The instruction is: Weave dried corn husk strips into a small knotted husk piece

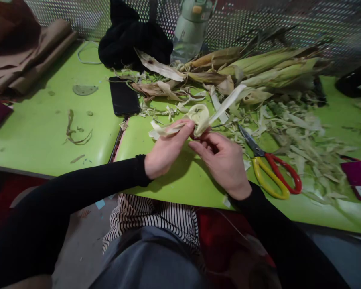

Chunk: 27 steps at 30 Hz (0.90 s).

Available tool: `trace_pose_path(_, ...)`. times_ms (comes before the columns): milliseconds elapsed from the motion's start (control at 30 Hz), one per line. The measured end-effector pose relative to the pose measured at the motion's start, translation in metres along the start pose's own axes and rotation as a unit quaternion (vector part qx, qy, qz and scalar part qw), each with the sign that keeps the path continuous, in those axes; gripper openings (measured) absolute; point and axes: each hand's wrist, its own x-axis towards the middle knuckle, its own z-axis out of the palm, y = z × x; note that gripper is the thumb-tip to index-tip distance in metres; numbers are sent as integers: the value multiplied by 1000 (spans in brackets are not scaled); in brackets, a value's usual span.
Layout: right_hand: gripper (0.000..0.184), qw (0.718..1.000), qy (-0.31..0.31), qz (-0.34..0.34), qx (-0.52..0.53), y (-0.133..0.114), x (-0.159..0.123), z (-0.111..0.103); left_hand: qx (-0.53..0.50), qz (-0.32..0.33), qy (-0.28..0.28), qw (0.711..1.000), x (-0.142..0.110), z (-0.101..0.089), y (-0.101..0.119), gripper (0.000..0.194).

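Curling into a loop, the pale corn husk strip (199,114) was held over the green tabletop (144,150), pinched by the left hand (171,146), probably so that unrolling was prevented. The right hand's (225,158) fingers were bunched narrowly at the loop's lower edge; whether husk was gripped there could not be told. The long end was pointed rightward and away from the body, its long axis diagonal.

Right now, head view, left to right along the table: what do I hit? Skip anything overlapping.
Brown paper → phone → left hand → right hand → scissors → purple box at the right edge.
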Motion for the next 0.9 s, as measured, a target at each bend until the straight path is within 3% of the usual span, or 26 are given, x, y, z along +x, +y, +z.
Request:
trace_pose_path(100, 36, 998, -6, 40, 57, 0, 0, 1, 38, 57, -19, 997, -2, 1, -5, 16)
trace_pose_path(367, 31, 987, -151, -53, 9, -4, -5, -3, -34, 47, -25, 998, 3, -3, 9, 14)
trace_pose_path(500, 28, 955, -265, -134, 4, -5, -9, -3, -37, 52, -25, 998, 4, -7, 17, 18)
trace_pose_path(733, 27, 905, -372, -202, 31, -7, -13, -7, -11, 44, -32, 998, 0, -8, 27, 22)
trace_pose_path(833, 23, 911, -370, -170, 63, -6, -8, -14, 6, 31, -48, 998, 3, -10, 31, 21)
trace_pose_path(900, 28, 950, -290, -87, 84, -3, -4, -21, 40, 16, -90, 995, 5, -13, 33, 25)
